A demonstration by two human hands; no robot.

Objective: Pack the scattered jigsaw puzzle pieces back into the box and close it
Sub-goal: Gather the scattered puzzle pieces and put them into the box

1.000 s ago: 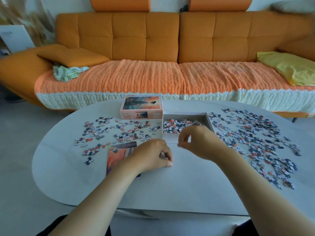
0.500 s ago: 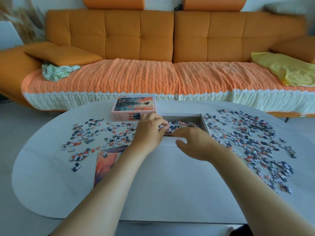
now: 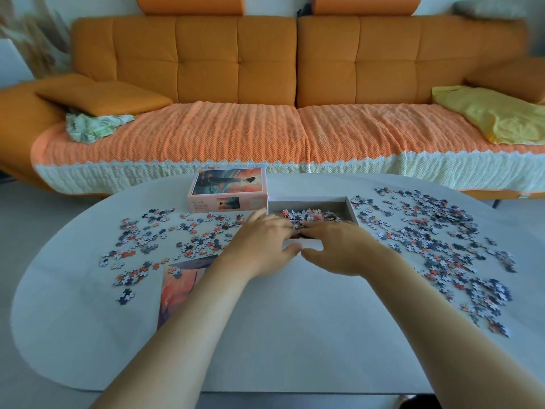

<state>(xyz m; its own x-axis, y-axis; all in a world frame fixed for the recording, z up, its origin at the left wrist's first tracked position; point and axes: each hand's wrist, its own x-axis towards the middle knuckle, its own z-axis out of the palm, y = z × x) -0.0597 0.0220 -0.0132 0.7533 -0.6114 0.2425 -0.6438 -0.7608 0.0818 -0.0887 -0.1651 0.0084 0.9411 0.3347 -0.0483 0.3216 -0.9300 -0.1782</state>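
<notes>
On the pale surface [image 3: 295, 335] before the orange sofa [image 3: 265, 60], the box [image 3: 352, 208] sits toward the far edge, partly filled. Your left hand [image 3: 259, 246] and right hand [image 3: 339, 249] meet over its near wall, probably dropping puzzle pieces [image 3: 436, 237] in; I cannot tell whether they grip any. The lid [image 3: 228, 187] waits just left.

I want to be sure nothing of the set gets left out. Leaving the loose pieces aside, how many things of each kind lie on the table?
Box tray: 1
Box lid: 1
Picture sheet: 1
Total: 3
</notes>
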